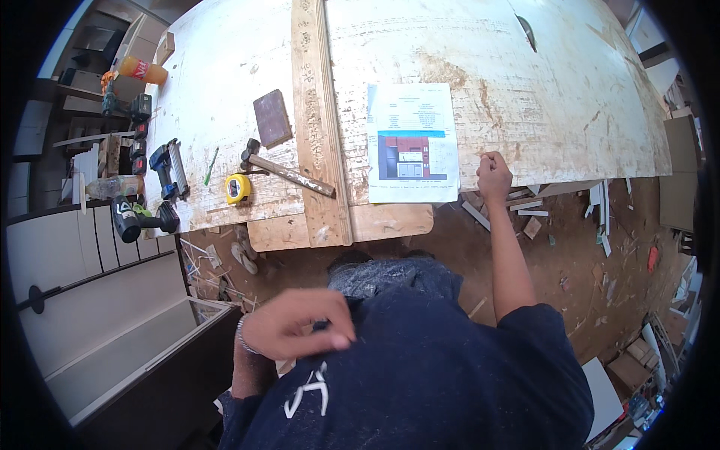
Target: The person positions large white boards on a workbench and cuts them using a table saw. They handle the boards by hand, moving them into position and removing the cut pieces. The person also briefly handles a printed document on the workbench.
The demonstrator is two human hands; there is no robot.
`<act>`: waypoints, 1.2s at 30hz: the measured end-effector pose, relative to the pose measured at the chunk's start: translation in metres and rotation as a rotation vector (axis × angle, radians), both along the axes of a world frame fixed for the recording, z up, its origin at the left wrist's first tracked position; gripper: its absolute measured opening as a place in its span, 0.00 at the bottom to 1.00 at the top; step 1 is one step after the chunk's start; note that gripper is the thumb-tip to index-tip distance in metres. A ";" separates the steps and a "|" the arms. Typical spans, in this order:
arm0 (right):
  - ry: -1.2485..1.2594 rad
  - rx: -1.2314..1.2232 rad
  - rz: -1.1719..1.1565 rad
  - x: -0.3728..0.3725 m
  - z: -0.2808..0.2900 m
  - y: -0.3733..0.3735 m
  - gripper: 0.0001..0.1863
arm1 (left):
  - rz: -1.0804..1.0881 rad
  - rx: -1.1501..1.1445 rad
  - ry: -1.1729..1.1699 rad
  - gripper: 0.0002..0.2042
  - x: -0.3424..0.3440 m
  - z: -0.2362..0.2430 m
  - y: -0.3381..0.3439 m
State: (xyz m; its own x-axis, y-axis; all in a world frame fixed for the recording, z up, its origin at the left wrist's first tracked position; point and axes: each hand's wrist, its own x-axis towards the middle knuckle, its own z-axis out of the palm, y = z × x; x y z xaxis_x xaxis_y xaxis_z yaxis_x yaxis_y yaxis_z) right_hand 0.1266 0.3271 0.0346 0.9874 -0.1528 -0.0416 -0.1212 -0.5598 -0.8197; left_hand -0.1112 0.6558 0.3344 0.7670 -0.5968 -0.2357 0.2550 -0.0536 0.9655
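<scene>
My left hand [304, 324] is raised over my dark shirt, loosely bent, slightly blurred, with nothing seen in it. My right hand [493, 174] is closed at the bench's front edge, beside a printed sheet [412, 112] with a coloured cabinet picture; its contents are hidden. A long plank [313, 97] crosses the worn white bench [570, 97], onto a short board [390, 225] jutting from the front. A hammer [292, 172] lies across the plank's left side, near a yellow tape measure [237, 188], a brown block [272, 118] and a thin green tool [211, 165].
Power tools [166, 169], another drill [131, 219] and bottles [143, 70] crowd the bench's left end. A pale open cabinet [112, 352] stands at lower left. Wood offcuts [532, 227] litter the brown floor beneath the bench. Stacked scraps [630, 367] lie at lower right.
</scene>
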 end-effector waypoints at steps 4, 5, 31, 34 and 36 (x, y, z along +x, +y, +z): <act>0.003 -0.046 -0.009 0.001 -0.003 -0.001 0.09 | 0.041 0.036 -0.046 0.04 -0.002 0.002 -0.005; 0.000 -0.049 -0.004 0.003 -0.003 -0.001 0.09 | 0.008 0.042 -0.056 0.04 -0.004 0.002 -0.007; 0.029 -0.193 0.081 -0.035 0.032 0.012 0.14 | 0.413 -0.126 -0.197 0.07 -0.014 -0.009 0.027; 0.086 -0.173 0.062 -0.061 0.038 0.022 0.15 | 0.622 0.255 -0.166 0.08 -0.014 -0.011 0.041; 0.065 -0.141 0.109 -0.072 0.028 0.023 0.14 | 0.546 0.672 -0.146 0.07 -0.005 -0.029 0.040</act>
State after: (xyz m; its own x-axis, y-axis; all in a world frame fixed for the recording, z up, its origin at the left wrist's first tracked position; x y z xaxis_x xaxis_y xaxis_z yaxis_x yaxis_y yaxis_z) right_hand 0.0547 0.3506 0.0631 0.9943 -0.0539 -0.0918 -0.1038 -0.6813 -0.7246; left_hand -0.1164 0.6959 0.3056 0.9548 0.0920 -0.2826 0.2873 -0.5290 0.7985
